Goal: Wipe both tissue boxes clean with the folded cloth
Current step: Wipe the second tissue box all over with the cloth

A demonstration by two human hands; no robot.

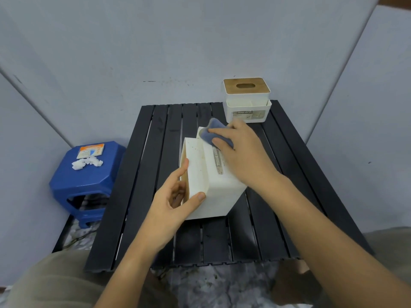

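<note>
A white tissue box (213,187) lies tipped on its side in the middle of the black slatted table (289,174). My left hand (175,203) grips its near left edge, thumb on the upper face and fingers curled round the rim. With my right hand (242,152) I press a folded blue-grey cloth (214,131) onto the box's far upper face, fingers flat on the cloth. Small brown specks show on the face beside the cloth. The second white tissue box (248,101), with a wooden lid, stands upright at the table's far right corner.
A blue plastic stool (86,181) stands left of the table, with a card and crumpled white bits on its seat. Grey walls close in behind and on both sides. My knees are at the table's near edge.
</note>
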